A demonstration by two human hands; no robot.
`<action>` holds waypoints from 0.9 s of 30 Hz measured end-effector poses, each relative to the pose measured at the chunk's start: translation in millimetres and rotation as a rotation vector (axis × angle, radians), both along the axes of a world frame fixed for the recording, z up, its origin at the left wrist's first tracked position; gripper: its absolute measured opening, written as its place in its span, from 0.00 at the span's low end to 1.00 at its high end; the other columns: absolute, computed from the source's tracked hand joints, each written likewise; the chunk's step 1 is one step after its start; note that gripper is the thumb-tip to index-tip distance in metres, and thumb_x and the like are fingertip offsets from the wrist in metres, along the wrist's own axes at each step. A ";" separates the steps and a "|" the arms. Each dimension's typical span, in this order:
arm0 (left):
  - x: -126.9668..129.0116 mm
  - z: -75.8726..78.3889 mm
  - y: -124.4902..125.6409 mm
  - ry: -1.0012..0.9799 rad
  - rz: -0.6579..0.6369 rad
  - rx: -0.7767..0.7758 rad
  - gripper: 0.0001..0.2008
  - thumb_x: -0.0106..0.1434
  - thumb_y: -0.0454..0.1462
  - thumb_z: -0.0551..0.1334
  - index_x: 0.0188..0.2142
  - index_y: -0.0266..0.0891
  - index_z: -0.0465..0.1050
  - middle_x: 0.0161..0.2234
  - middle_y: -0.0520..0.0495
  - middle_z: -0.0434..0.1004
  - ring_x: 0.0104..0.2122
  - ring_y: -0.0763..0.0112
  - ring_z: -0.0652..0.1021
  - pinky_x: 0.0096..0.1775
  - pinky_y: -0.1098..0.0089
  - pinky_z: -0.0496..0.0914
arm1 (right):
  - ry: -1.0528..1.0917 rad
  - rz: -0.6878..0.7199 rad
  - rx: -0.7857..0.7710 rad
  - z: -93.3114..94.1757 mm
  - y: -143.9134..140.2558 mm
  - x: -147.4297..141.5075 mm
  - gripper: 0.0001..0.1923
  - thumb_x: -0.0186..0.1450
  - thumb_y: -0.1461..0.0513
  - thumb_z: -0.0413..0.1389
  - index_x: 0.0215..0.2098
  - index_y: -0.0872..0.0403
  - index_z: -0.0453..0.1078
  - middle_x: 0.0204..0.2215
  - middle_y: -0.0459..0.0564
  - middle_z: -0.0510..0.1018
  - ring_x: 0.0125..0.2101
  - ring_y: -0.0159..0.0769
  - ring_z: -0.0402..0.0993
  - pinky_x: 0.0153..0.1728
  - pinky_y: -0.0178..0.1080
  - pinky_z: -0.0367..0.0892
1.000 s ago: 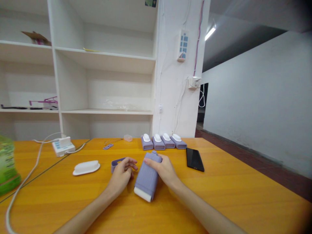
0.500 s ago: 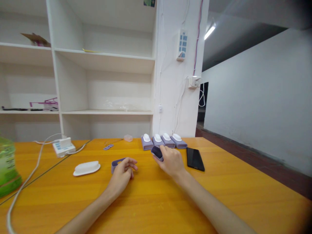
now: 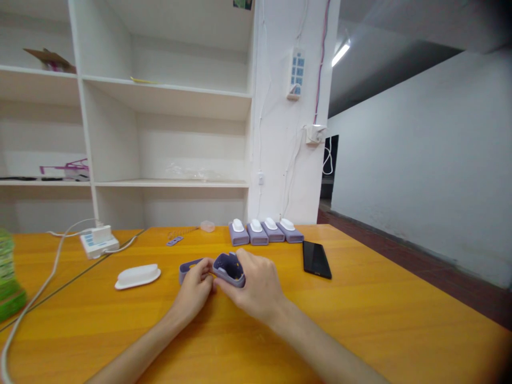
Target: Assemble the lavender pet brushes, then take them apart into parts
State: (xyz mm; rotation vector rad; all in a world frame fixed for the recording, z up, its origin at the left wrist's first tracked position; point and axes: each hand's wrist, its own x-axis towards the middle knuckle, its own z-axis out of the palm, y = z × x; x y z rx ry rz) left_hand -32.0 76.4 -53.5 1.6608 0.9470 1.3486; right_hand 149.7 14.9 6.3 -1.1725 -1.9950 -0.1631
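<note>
My right hand (image 3: 258, 282) grips a hollow purple plastic housing (image 3: 229, 271), its open end tilted toward me above the table. The fingers of my left hand (image 3: 196, 285) are bent in, with their tips at the housing's left edge. Just behind my left hand lies another purple plastic piece (image 3: 184, 270), ring-like and partly hidden by the fingers. A white oval plastic cover (image 3: 138, 276) with a flat rim rests further left. At the back stand several purple housings (image 3: 259, 237) in a row, each with a white oval piece (image 3: 256, 226) on top.
A black phone (image 3: 317, 260) lies right of my right hand. Toward the back left are a small flat purple piece (image 3: 175, 241), a clear plastic piece (image 3: 207, 226) and a white power strip (image 3: 100, 242) with cables. A green bottle (image 3: 10, 277) stands at the left edge.
My right hand has moved left and nearer with the purple housing, turning its open end toward me. My left hand's fingers have closed in at the housing's edge.
</note>
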 end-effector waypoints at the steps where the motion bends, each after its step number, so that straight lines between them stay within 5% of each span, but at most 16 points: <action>1: 0.1 0.3 -0.3 0.001 0.009 -0.006 0.17 0.46 0.32 0.55 0.37 0.38 0.72 0.31 0.49 0.79 0.24 0.69 0.75 0.29 0.69 0.70 | -0.052 -0.059 0.020 0.6 6.2 6.2 0.17 0.65 0.46 0.59 0.39 0.50 0.69 0.33 0.49 0.82 0.33 0.42 0.78 0.31 0.36 0.58; 7: 1.0 -1.6 1.2 0.002 0.055 -0.030 0.20 0.43 0.32 0.54 0.38 0.37 0.71 0.30 0.48 0.78 0.20 0.71 0.74 0.25 0.71 0.67 | -0.083 -0.250 0.033 2.8 48.0 65.4 0.13 0.67 0.52 0.59 0.38 0.53 0.70 0.35 0.57 0.81 0.35 0.47 0.78 0.32 0.38 0.58; 11: 0.8 -0.6 1.6 0.012 0.040 -0.015 0.17 0.46 0.32 0.55 0.38 0.37 0.72 0.30 0.49 0.78 0.22 0.69 0.75 0.27 0.70 0.70 | -0.064 -0.164 0.034 0.1 20.4 42.8 0.17 0.65 0.47 0.59 0.38 0.51 0.67 0.33 0.50 0.81 0.32 0.41 0.78 0.31 0.36 0.59; 15: 0.3 3.6 -0.4 0.035 0.014 0.024 0.11 0.48 0.33 0.59 0.33 0.39 0.73 0.33 0.48 0.80 0.33 0.64 0.79 0.37 0.67 0.73 | -0.024 0.170 0.053 -1.3 -7.1 5.7 0.19 0.65 0.45 0.59 0.38 0.50 0.64 0.33 0.46 0.81 0.31 0.38 0.78 0.31 0.34 0.61; 19: 2.2 2.4 -1.2 0.055 0.041 0.006 0.15 0.48 0.33 0.56 0.38 0.38 0.71 0.30 0.49 0.78 0.22 0.69 0.75 0.27 0.70 0.70 | -0.117 -0.039 0.097 0.4 24.2 35.1 0.16 0.65 0.48 0.60 0.36 0.50 0.65 0.31 0.47 0.80 0.31 0.39 0.77 0.30 0.35 0.61; 23: 3.1 -1.9 0.2 0.071 0.063 -0.001 0.16 0.49 0.34 0.55 0.39 0.37 0.70 0.31 0.48 0.78 0.21 0.71 0.74 0.25 0.71 0.68 | -0.160 -0.063 0.105 1.3 55.2 69.9 0.12 0.65 0.53 0.60 0.35 0.52 0.67 0.32 0.51 0.80 0.33 0.42 0.77 0.32 0.37 0.61; 27: 0.1 -0.6 0.0 0.087 0.041 0.019 0.14 0.51 0.34 0.57 0.38 0.38 0.71 0.32 0.48 0.79 0.25 0.68 0.77 0.30 0.69 0.71 | -0.214 0.031 0.120 -3.2 24.8 35.8 0.16 0.66 0.47 0.57 0.35 0.51 0.66 0.30 0.48 0.78 0.31 0.39 0.76 0.31 0.37 0.60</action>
